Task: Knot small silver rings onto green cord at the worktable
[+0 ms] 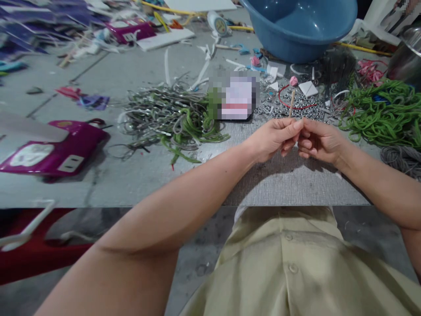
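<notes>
My left hand (279, 137) and my right hand (319, 141) meet low over the table's front part, thumbs and fingertips pinched together. Whatever sits between the fingertips is too small or hidden to make out. A thin wooden stick (292, 103) shows just beyond my left fingers. Its lower end is hidden, so I cannot tell whether the hand holds it. Behind the hands lie many small silvery metal pieces (271, 107), a red cord (281, 97) and a pink ball-like piece (294, 81). A partly blurred-out phone-like device (234, 107) lies to the left of them.
Green and grey cords with metal parts (171, 112) are heaped left of the device. Another green cord pile (388, 112) lies at right. A blue basin (296, 44) stands at the back. A purple device (55, 149) sits at left, and a red chair-like object (42, 254) is below the table edge.
</notes>
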Available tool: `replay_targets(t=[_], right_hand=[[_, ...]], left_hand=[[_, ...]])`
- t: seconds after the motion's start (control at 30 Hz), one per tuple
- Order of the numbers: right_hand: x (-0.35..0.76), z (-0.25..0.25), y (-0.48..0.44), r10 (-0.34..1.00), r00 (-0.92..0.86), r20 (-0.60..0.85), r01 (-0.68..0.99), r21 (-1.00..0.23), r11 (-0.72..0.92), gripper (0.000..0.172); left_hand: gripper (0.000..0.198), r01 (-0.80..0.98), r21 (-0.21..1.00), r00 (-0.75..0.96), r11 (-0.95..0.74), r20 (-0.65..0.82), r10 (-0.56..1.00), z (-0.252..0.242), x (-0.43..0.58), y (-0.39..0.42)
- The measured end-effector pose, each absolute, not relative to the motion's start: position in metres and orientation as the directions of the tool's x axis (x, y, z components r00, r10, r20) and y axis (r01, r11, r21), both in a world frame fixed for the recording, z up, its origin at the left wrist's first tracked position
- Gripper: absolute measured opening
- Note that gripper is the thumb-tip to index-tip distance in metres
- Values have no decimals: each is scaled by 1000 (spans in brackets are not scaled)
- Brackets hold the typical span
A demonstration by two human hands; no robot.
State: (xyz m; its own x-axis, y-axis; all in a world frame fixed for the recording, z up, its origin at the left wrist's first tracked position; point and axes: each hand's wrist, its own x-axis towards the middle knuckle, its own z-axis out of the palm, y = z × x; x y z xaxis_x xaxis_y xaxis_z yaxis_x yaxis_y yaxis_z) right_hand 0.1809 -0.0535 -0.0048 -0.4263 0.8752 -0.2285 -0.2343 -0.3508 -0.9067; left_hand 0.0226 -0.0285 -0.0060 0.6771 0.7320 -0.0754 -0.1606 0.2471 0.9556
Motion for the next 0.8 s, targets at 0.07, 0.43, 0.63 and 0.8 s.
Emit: replay_targets(t=[0.07,0.43,0.63,0.8], right_hand=[[181,-6,-53,875,-428,-226,-235,-907,-349,44],[178,-6,-47,889,-386,-246,-248,-900,-357,50],[182,-4,-48,871,-426,-245,-215,-908,-360,47],[188,-6,-47,874,-445,-194,-178,-938,-298,39]], left_hand=[[45,-146,957,681,249,-86,727,-6,22,-28],[45,-185,946,635,265,-90,767,-13,22,-20],[60,-144,954,700,261,-88,709,-13,19,-17],[67,-66,976,711,208,-100,696,-11,16,-15]])
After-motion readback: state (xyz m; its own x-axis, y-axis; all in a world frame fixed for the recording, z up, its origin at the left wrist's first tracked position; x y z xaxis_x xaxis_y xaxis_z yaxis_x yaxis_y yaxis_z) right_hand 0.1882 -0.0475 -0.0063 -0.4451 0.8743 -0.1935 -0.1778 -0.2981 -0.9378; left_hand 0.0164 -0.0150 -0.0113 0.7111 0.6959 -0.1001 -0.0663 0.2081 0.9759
